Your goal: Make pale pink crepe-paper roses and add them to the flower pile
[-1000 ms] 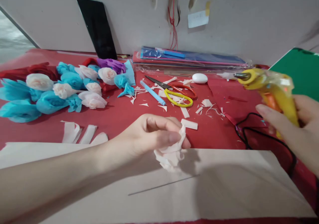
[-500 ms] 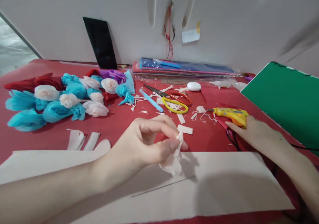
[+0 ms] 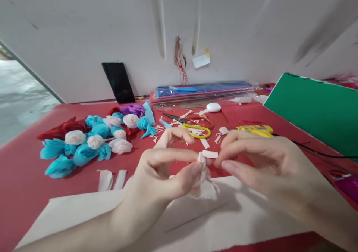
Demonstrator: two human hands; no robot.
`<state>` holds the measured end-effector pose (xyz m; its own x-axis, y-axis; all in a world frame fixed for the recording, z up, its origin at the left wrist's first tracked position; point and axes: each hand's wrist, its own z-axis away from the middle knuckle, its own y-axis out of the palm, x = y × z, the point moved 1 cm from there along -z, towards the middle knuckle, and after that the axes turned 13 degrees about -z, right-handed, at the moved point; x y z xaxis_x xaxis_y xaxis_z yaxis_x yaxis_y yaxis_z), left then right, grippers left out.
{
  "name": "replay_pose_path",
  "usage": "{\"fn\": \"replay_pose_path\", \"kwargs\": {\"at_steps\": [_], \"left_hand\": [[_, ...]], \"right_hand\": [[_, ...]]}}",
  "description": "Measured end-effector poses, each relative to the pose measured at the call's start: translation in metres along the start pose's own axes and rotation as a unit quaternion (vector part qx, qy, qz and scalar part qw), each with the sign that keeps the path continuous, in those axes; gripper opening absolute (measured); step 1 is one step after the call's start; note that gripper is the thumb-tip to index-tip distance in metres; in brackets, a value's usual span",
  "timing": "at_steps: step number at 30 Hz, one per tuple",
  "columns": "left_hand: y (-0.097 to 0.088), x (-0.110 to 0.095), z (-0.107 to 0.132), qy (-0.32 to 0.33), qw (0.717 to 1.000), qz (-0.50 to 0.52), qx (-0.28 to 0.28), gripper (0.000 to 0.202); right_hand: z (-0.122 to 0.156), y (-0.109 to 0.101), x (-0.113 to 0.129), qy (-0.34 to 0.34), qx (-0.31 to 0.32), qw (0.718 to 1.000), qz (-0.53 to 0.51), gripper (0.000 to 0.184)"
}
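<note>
Red bench (image 3: 28, 177), pale sheet (image 3: 251, 214) along your near edge.
Your left grip (image 3: 162, 173) pinches paper bud (image 3: 201, 159), tip upward; right grip (image 3: 260, 162) nearly closed beside it, hold unclear.

No legible writing anywhere, not even on the wall note (image 3: 201, 61)

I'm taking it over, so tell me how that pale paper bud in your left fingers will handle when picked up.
Probably very light and floppy: the pale paper bud droops in crumpled folds below the pinch of the left hand. Likely easy to crush or tear; it looks as thin as the cut strips nearby. Unlikely to roll, being rumpled.
</note>
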<state>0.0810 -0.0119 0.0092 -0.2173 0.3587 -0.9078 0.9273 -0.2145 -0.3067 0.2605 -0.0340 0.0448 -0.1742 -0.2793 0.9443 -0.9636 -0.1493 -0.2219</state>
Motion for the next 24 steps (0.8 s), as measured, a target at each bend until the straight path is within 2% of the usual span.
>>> {"fn": "replay_pose_path", "kwargs": {"at_steps": [5,9,16,19,24], "left_hand": [[-0.002,-0.008,-0.001,0.024,0.994,-0.068,-0.078,0.015],[-0.002,-0.009,-0.001,0.078,0.985,-0.098,-0.122,0.021],[-0.002,-0.005,-0.001,0.106,0.980,-0.111,-0.123,0.022],[-0.003,-0.003,0.002,0.106,0.979,-0.125,-0.119,0.023],[-0.003,-0.003,0.003,0.104,0.981,-0.118,-0.111,0.022]], "right_hand": [[-0.004,0.008,-0.006,-0.004,-0.025,0.999,-0.028,0.012],[-0.004,0.014,-0.004,0.014,-0.022,0.999,-0.040,0.010],[-0.005,0.018,0.000,0.030,-0.042,0.998,-0.047,0.006],[-0.005,0.018,-0.001,0.029,-0.034,0.998,-0.042,0.006],[-0.004,0.015,-0.003,0.073,-0.013,0.994,-0.079,0.007]]}}
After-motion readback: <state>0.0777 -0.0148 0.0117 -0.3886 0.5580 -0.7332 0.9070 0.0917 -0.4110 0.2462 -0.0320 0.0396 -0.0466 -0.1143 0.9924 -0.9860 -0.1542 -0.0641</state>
